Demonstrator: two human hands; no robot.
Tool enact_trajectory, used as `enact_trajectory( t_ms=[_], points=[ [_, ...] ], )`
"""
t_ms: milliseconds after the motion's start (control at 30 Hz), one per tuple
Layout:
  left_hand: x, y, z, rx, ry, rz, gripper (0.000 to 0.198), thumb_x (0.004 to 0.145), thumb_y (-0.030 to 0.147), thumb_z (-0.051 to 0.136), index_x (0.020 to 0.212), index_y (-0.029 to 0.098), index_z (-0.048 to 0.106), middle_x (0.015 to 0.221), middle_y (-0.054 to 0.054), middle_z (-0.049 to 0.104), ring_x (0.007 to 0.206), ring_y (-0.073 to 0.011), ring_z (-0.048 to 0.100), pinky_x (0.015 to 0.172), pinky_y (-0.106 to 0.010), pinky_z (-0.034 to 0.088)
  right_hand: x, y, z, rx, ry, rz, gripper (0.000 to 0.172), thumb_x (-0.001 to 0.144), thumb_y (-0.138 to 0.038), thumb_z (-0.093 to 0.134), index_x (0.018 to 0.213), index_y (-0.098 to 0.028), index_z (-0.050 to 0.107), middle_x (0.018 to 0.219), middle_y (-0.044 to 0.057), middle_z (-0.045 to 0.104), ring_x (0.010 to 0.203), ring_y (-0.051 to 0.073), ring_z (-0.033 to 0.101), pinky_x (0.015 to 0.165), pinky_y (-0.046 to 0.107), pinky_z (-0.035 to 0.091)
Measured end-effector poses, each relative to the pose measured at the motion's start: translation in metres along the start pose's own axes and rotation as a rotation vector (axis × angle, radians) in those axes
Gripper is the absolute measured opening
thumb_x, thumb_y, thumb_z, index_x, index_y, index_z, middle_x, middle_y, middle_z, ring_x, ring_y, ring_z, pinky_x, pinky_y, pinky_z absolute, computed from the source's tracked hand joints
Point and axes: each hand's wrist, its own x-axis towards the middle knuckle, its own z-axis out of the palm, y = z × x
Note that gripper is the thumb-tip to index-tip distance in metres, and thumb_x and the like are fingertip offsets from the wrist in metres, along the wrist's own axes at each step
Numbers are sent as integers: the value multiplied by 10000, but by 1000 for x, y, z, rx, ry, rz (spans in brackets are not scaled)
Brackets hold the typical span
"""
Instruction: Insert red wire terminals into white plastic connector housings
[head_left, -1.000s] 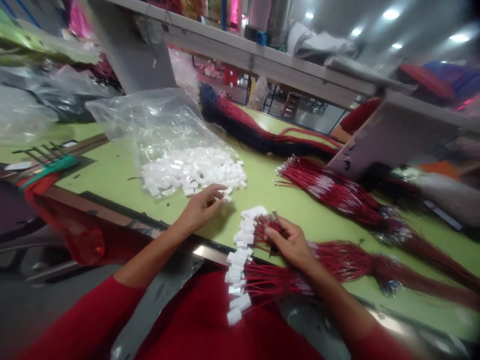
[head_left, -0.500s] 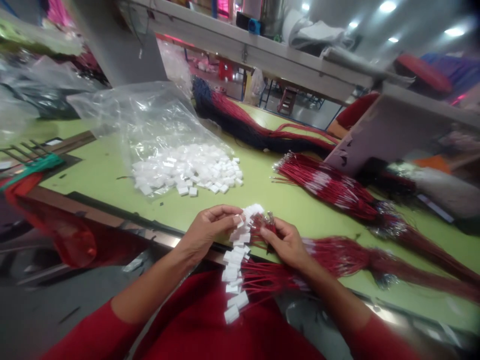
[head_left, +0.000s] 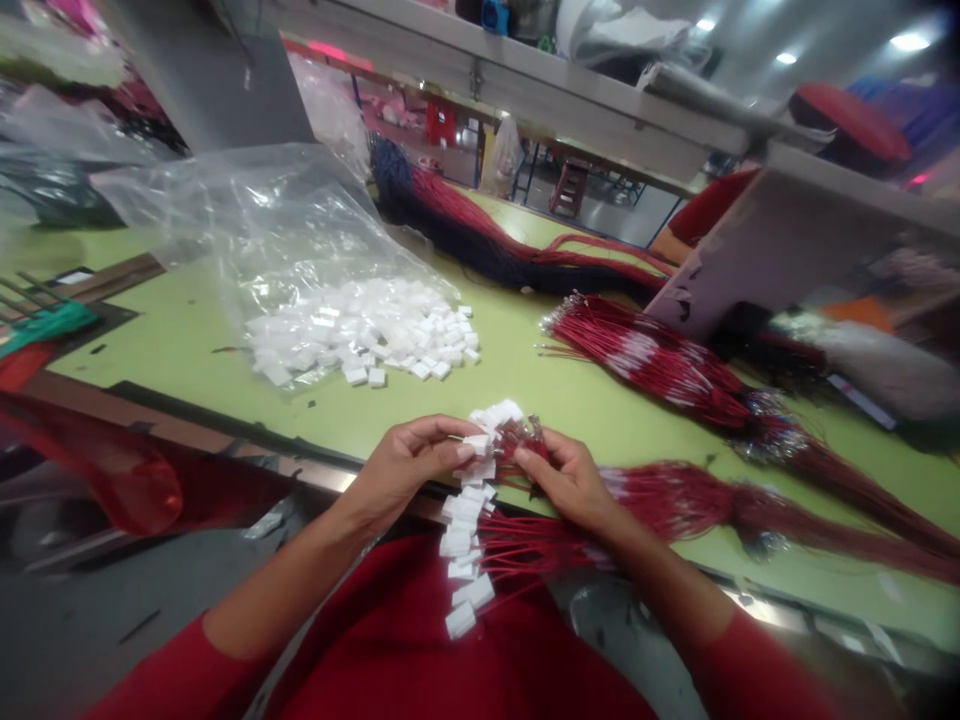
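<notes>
Two hands work just above the front edge of the table (head_left: 540,400): my left hand (head_left: 405,470) pinches a white connector (head_left: 480,443), my right hand (head_left: 570,482) grips red wire ends (head_left: 523,447). Firm fingertips keep both aligned.

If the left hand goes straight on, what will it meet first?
The left hand would likely meet the white plastic connectors on the red wires, almost touching already; depth is unclear.

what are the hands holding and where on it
The left hand pinches a white plastic connector by one end; the right hand grips a bunch of red wires near their metal-tipped ends.
</notes>
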Motion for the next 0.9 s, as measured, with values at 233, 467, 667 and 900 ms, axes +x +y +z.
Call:
enact_trajectory(
  t_ms=[233, 467, 667, 900],
  points=[
    [-9, 8, 4, 66, 61, 2, 207, 727, 286, 805, 910, 198, 762, 899, -56, 780, 728, -193, 722, 577, -273, 602, -1, 0, 1, -51, 5, -15, 264, 902, -330, 615, 1092, -185, 728, 1007, 59, 752, 886, 202, 690, 845, 356, 559],
    [-13, -8, 0, 46, 83, -99, 329, 741, 380, 805, 1005, 198, 732, 816, -59, 774, 684, -214, 725, 436, -243, 572, 0, -3, 1, -26, -6, -21, 303, 887, -389, 642, 1077, -172, 735, 1013, 57, 759, 887, 216, 691, 827, 365, 564],
    [-10, -20, -3, -47, 73, -80, 298, 754, 358, 804, 1002, 208, 736, 859, -72, 776, 712, -191, 719, 491, -230, 572, 1, -5, -1, -53, -7, -39, 289, 884, -397, 639, 1054, -186, 739, 987, 47, 760, 862, 201, 696, 808, 338, 566],
    [-15, -20, 9, 118, 143, 116, 214, 764, 288, 771, 957, 199, 752, 944, -70, 779, 768, -198, 729, 650, -311, 624, -1, 6, 4, -225, 65, -95, 232, 902, -336, 621, 1029, -181, 738, 939, 52, 754, 853, 224, 686, 801, 332, 554]
  ],
)
